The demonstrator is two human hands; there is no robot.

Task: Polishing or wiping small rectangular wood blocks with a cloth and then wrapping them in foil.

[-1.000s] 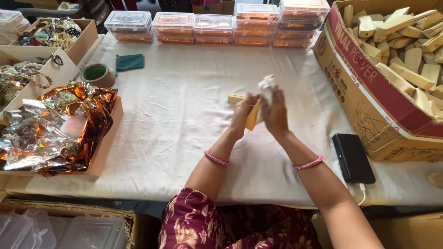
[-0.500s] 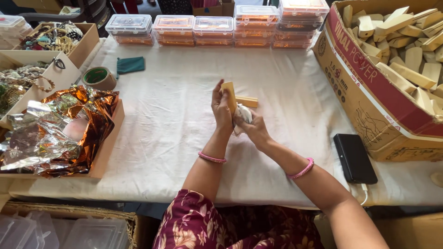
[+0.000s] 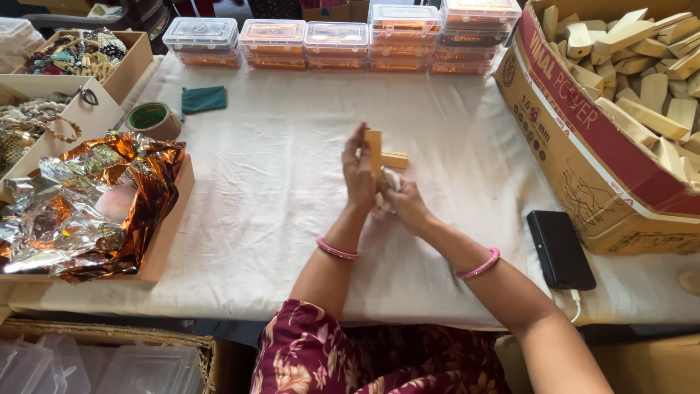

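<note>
A: What's biggest on the white cloth-covered table [image 3: 277, 190]?
B: The large brown cardboard box of pale wooden blocks [image 3: 583, 131], far right. At the left, a shallow box of crumpled copper and silver foil [image 3: 80, 204]. Along the far edge, a row of clear plastic containers with orange contents [image 3: 335, 36].
A: And smaller?
B: A black phone [image 3: 560, 249] at the near right, and a roll of brown tape [image 3: 153, 119] at the far left.
A: The hands?
B: Mid-table. The left hand [image 3: 359, 175] grips an upright yellow wooden block [image 3: 374, 149], with a second block crossing behind it. The right hand [image 3: 405, 204] is closed around a small white wad [image 3: 391, 179] touching that block.
</note>
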